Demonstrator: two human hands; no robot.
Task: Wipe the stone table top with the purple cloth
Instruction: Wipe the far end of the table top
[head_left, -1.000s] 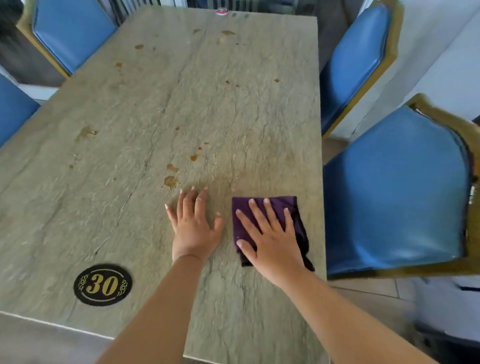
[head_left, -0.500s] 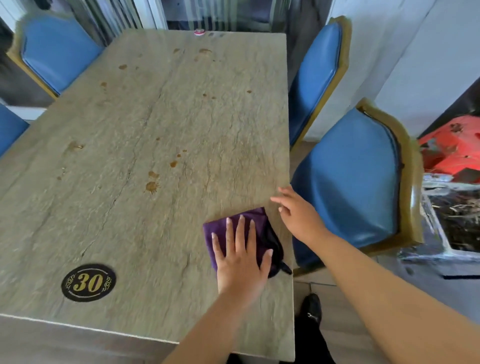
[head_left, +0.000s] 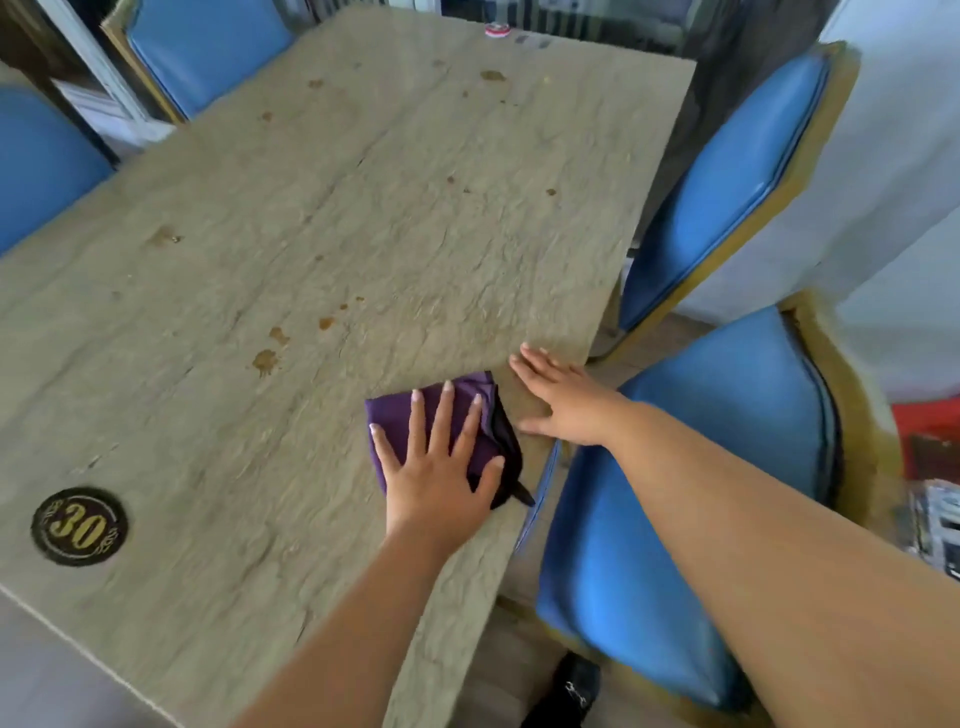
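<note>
Fingers (head_left: 445, 410) of the left hand (head_left: 441, 475) spread wide and flat, pressed down on the purple cloth (head_left: 467, 415) — nothing gripped, only the palm and fingertips resting on the fabric, thumb out to the right over its dark folded edge. Fingers (head_left: 535, 364) of the right hand (head_left: 563, 402) also stretched out flat and close together, laid directly on the bare stone table top (head_left: 363, 208) just beside the cloth, not touching it as far as could be seen — nothing held. Cloth folded into a rough square, lying near the right edge of the table, toward the near end. Several brown stains (head_left: 265, 361) scattered over the stone, the nearest ones to the left of the cloth and farther away, others well apart toward the far end. A round black label with a gold "30" (head_left: 79, 526) near the front left corner. Blue chairs (head_left: 685, 519) with yellowish frames around the table, two on the right side, the nearer one directly under the right forearm. A small red and white cap (head_left: 497, 29) at the far edge. A dark shoe (head_left: 571, 691) on the floor below.
</note>
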